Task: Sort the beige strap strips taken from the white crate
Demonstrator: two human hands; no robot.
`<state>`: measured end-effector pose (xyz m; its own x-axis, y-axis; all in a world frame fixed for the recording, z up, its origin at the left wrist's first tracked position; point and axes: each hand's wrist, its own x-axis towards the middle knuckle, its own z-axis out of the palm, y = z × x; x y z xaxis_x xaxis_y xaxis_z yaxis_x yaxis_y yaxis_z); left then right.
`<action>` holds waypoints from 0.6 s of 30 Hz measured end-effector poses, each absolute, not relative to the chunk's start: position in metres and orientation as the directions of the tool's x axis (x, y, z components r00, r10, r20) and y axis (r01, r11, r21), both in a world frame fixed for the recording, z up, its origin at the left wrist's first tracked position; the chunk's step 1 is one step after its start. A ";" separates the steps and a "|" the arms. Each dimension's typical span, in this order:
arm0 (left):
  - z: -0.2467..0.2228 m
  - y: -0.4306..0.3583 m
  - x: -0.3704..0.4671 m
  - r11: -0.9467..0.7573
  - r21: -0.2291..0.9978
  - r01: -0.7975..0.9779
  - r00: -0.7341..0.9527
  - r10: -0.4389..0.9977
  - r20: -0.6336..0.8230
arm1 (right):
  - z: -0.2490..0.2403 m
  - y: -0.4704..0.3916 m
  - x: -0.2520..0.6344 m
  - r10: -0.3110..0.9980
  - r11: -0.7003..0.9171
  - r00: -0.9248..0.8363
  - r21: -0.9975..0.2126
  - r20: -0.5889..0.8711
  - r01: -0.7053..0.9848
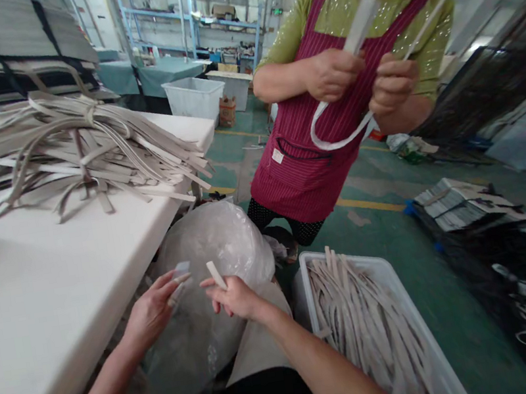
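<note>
My left hand (154,309) is closed in a pinch on a thin, pale piece (183,269), partly see-through, near the table's edge. A short beige strip (216,275) stands up between the thumb and fingers of my right hand (233,297); its lower part is hidden by the hand. The two hands are a little apart, over a large clear plastic bag (228,229). To my right, a white plastic bin (305,258) holds many long beige strips (361,314). A tied bundle of similar strips (84,139) lies on the white table (56,276) at my left.
Facing me, a co-worker in a red striped apron (307,163) holds a looped white strip (334,143) in both hands. Stacked grey sheets (467,198) lie on the floor at the right. Behind are an empty-looking plastic tub (195,101) and blue shelving (191,28).
</note>
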<state>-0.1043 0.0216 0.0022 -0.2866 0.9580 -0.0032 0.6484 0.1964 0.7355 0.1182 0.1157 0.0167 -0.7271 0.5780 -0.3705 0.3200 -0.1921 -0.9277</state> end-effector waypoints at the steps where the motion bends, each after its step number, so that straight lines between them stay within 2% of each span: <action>1: 0.004 0.023 -0.104 0.183 0.714 0.676 -0.255 0.967 -0.006 | 0.020 0.117 0.110 0.577 -0.182 -0.721 -0.921 -0.384 0.345; 4: 0.011 0.026 -0.099 0.101 0.719 0.687 -0.161 0.987 0.015 | 0.020 0.116 0.093 0.553 -0.166 -0.724 -0.906 -0.412 0.389; 9: 0.024 0.033 -0.091 0.023 0.775 0.632 -0.074 0.997 0.031 | 0.012 0.108 0.090 0.534 -0.182 -0.741 -0.912 -0.406 0.369; 14: 0.029 0.050 -0.093 0.024 0.818 0.575 -0.124 0.991 0.058 | 0.018 0.099 0.108 0.465 -0.186 -0.774 -0.903 -0.428 0.388; 18: 0.019 0.059 -0.100 0.140 0.816 0.561 -0.214 0.977 -0.021 | 0.031 0.100 0.119 0.396 -0.192 -0.830 -0.919 -0.393 0.343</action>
<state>-0.0998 0.0589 0.0193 -0.2136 0.9767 -0.0206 0.5608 0.1399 0.8161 0.1194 0.0998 0.0313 -0.8301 0.3958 -0.3927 0.3433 -0.1921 -0.9194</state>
